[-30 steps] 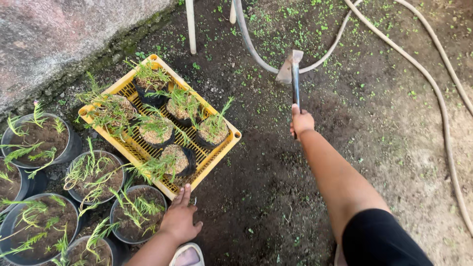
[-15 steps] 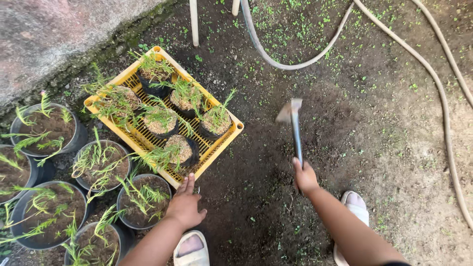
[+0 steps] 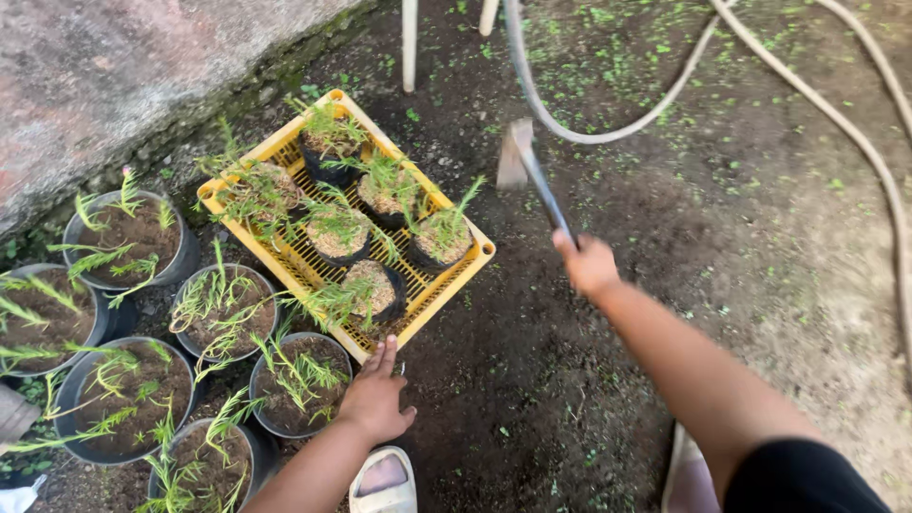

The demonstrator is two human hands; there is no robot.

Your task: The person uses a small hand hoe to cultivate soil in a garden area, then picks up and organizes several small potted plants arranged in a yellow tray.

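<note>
Pots on the left: black round pots [image 3: 128,237] of soil and thin green seedlings crowd the ground beside the rough stone slab [image 3: 142,76], standing close together and just left of the crate.

Crate: yellow slatted crate [image 3: 285,152] lies on the dark soil, tilted corner-on to us, with six small seedling pots [image 3: 337,233] inside. Against the frame from a second ago it sits in the same spot beside the pots; we see no shift in it.

Left hand: our left hand [image 3: 375,399] comes up from the bottom edge, palm down, fingers stretched out flat. The fingertips rest right at the crate's near rim, beside one black pot. Grip here: loose, clasping nothing, only touching. It has stayed at this rim through the last second.

Sandal: a pale sandal [image 3: 385,480] shows just below that hand.

Tool: small hoe [image 3: 518,157], dull metal blade on a dark handle, is up in the air over bare soil, well right of the crate. A second ago the blade stood farther from us and upright; now it is tilted toward the crate, so the swing is under way.

Right hand: our right hand [image 3: 589,266] is clenched hard around the handle's lower end, forearm stretched forward, elbow low, dark sleeve at the bottom right.

Hoses: pale hoses [image 3: 855,133] curve across the ground far right.
</note>
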